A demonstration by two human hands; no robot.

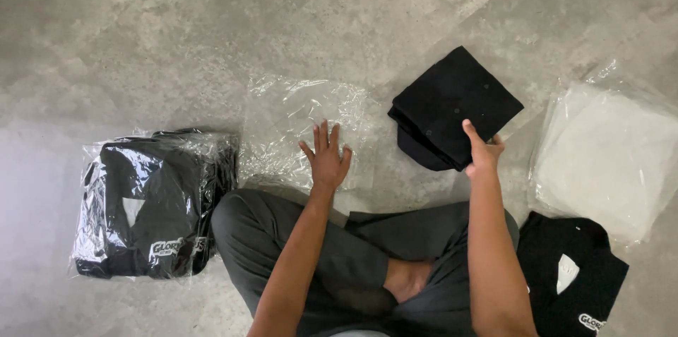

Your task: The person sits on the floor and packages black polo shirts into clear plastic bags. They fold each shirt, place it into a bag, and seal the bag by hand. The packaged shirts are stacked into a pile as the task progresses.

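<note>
so the person's sitting cross-legged on a grey concrete floor, shot looking straight down. the left hand is spread flat, fingers apart, palm pressing on an empty clear plastic bag lying crinkled on the floor right in front of the knees, not gripping anything, just resting on the bag's lower right part. the right hand is closed on the near corner of a folded black garment, thumb on top and fingers tucked under, holding it tilted just to the right of the clear bag; can't tell if its far edge touches the floor. off to the left, just beside the knee, there's a stack of bagged black shirts in shiny plastic, with a white triangular collar insert showing and a small white logo print near the bottom edge. on the far right sits a pile of clear empty bags, looking whitish and squarish. below that, by the right leg, an unbagged black shirt lies flat, also with a white neck insert and a white logo at its lower corner. dark grey trousers and a bare foot fill the bottom middle.
</note>
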